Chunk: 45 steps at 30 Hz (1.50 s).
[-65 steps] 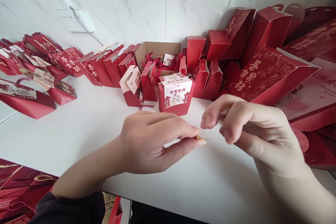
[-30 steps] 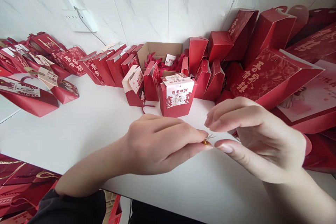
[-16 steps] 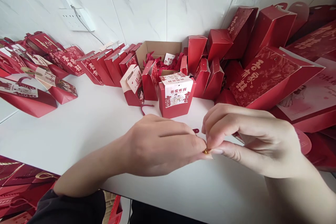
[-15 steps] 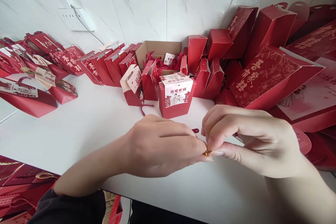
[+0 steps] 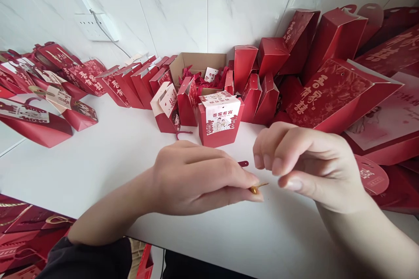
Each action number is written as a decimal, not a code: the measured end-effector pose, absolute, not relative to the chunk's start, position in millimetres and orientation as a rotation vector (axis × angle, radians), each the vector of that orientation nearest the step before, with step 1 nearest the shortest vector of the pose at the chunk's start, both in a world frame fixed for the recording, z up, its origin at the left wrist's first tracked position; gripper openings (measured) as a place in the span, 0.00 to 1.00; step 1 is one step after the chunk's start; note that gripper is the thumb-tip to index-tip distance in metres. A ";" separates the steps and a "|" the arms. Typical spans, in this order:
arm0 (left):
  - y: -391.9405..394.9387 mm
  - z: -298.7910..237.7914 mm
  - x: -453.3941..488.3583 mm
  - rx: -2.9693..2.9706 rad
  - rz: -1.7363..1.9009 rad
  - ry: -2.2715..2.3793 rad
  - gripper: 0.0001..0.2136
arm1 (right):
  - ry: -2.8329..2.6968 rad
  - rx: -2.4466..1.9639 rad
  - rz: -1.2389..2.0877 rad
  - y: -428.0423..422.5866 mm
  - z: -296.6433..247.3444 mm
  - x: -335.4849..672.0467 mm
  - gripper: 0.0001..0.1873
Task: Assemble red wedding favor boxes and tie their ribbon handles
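Note:
Between the thumb and forefinger of my left hand (image 5: 203, 178), a small gold split-pin fastener (image 5: 254, 189) is pinched, with one thin leg sticking out to the right. My right hand (image 5: 314, 165) is a short way to the right, fingers curled, thumb and forefinger apart, nothing between them. Just past my left fingers shows the end of a dark red strap (image 5: 243, 164); my hand hides the rest. Beyond both hands, a red gift box (image 5: 220, 136) stands upright with a white printed flap over its front.
More red gift boxes (image 5: 140, 83) line the wall side of the white table (image 5: 108, 161). Among them sits an open cardboard box (image 5: 202, 59) with red straps inside. Large red boxes (image 5: 334, 96) crowd the right. Red bags (image 5: 29, 231) are at lower left.
My right hand has let go of the gold fastener and drawn back to the right, its thumb and forefinger parting. My left hand keeps the fastener, whose leg now shows.

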<state>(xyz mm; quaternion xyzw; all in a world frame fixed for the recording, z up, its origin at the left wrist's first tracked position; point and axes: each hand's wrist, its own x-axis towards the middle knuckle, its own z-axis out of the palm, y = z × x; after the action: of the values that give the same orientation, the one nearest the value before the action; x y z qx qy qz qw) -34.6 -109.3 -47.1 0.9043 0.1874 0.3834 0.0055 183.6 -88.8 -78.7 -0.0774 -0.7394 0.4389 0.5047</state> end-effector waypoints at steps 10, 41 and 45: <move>-109.6 -50.0 -34.1 2.863 1.222 0.665 0.06 | -1.980 -0.227 0.645 -95.0 -72.5 182.6 0.13; -117.4 -57.3 -36.9 2.892 1.153 0.735 0.05 | -2.062 -0.220 0.575 -98.5 -70.7 185.5 0.09; -117.7 -58.0 -37.4 2.904 1.147 0.742 0.05 | -2.073 -0.202 0.599 -96.5 -72.0 187.1 0.10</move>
<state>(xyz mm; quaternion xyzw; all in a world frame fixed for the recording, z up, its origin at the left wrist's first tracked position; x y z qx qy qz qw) -37.4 -117.7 -58.0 0.9044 0.2310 0.3573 -0.0338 187.1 -96.5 -72.0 -0.0824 -0.8453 0.2441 0.4681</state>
